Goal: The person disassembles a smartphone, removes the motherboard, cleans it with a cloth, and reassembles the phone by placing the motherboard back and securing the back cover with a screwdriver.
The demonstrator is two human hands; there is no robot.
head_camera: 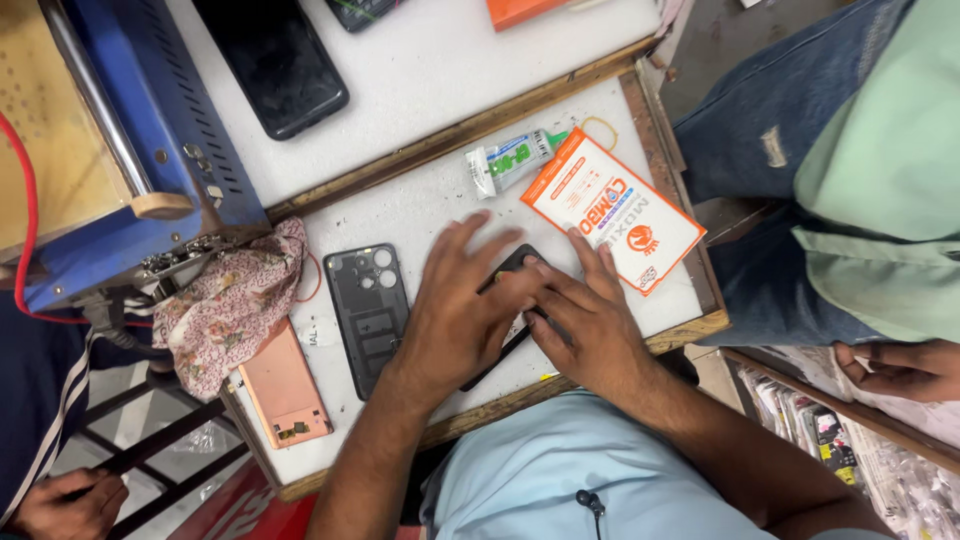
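The blue machine (150,150) is taking up the whole left end of the bench, and beside it a wooden-framed white work tray (420,215) is lying at a slant, its raised rim running round all four sides. Near the tray's middle a black smartphone (512,262) is lying flat, mostly covered. The person's left hand (455,310) is pressing down on it with the fingers spread and flat, not curled round anything, while the right hand (585,320) is pinching the phone's right edge with its fingertips, thumb tucked near the middle. I cannot tell whether either hand is lifting it or only holding it down.

The phone is looking thin, stiff and light, glossy enough to slip, and its glass face is likely fragile; the long side edges seem the safest place to grip. Just left of it a dark grey back frame (368,305) with camera holes is lying loose, then a copper-pink back cover (283,390) close to the tray's near rim. A floral cloth (235,300) is draped over the left rim. To the right an orange and white packet (612,212) and a small glue tube (512,160) are crowding the far corner, so the free room is mainly the bare strip along the near edge
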